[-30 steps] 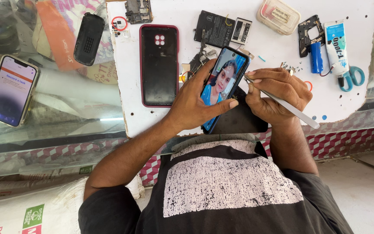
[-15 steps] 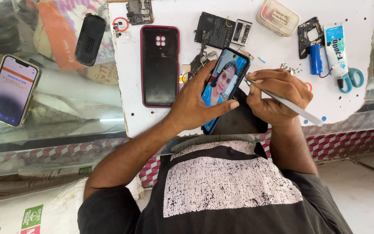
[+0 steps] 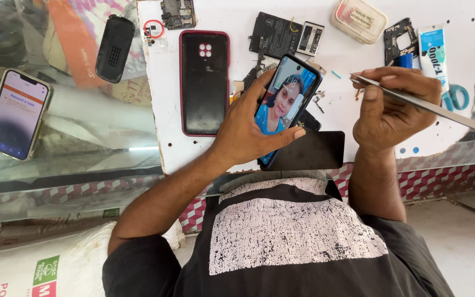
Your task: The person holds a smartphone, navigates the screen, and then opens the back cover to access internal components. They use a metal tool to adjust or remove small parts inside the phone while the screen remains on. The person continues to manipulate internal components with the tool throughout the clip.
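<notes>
Head view: my left hand [image 3: 248, 129] is wrapped round a lit smartphone [image 3: 285, 104], thumb on one long edge, fingertips on the other, screen up and tilted off the white work board [image 3: 336, 126]. Screen shows a photo; no more to say about it.

My right hand [image 3: 388, 104] is closed in a pen-style pinch on metal tweezers [image 3: 419, 102], just right of the phone and not touching it. Tips point left, long end runs out right past my knuckles.

Everything else, relative to the held phone:
- Just left: a phone back in a red-edged case [image 3: 204, 82], lying flat, camera cluster at top.
- Directly below, partly under it: a flat black panel [image 3: 317, 149] at the board's near edge.
- Above: a black battery [image 3: 273, 34] with a small white-labelled part [image 3: 310, 38] beside it.
- Up and left: a green circuit board [image 3: 178, 14] at the board's top edge, and a small red ring label [image 3: 153, 28].
- Up and right: a clear plastic box with a pale label [image 3: 358, 20].
- Far right: a white and blue glue tube [image 3: 434, 52], upright; a black frame part [image 3: 398, 38] beside it. Teal loops under my wrist are probably scissor handles [image 3: 457, 96]; mostly hidden.
- Far left, off the board on the glass counter [image 3: 72, 165]: a black oblong device [image 3: 115, 41] and a second lit phone [image 3: 17, 113], white screen with an orange band.
- Bottom left, well below: a white sack with a green square label [image 3: 45, 270].
</notes>
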